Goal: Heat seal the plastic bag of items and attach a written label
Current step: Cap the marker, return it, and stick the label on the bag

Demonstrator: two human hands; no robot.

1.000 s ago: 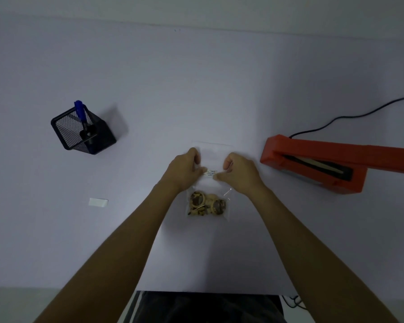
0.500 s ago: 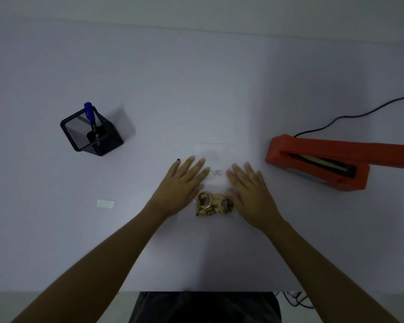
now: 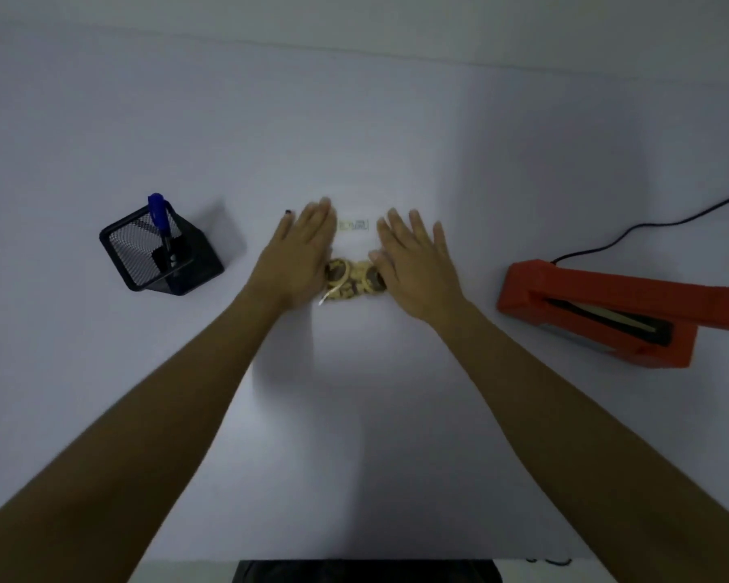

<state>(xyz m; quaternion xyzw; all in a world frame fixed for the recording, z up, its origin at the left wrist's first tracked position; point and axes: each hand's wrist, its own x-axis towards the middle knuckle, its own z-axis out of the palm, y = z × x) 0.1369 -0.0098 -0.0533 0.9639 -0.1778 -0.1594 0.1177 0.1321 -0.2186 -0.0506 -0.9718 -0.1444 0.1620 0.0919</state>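
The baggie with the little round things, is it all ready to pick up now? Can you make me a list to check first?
1. Label on the plastic bag: ok, it sits on the bag between the two hands.
2. Label writing readable: cannot tell, too blurred.
3. Hands free: ok, left hand and right hand lie flat and open, holding nothing.
4. Items inside the bag: ok, bunched at the near end.
5. Bag's seal closed: cannot tell, the clear plastic hardly shows.
6. Orange heat sealer out of the way: ok, it sits off to the right, apart from the bag.
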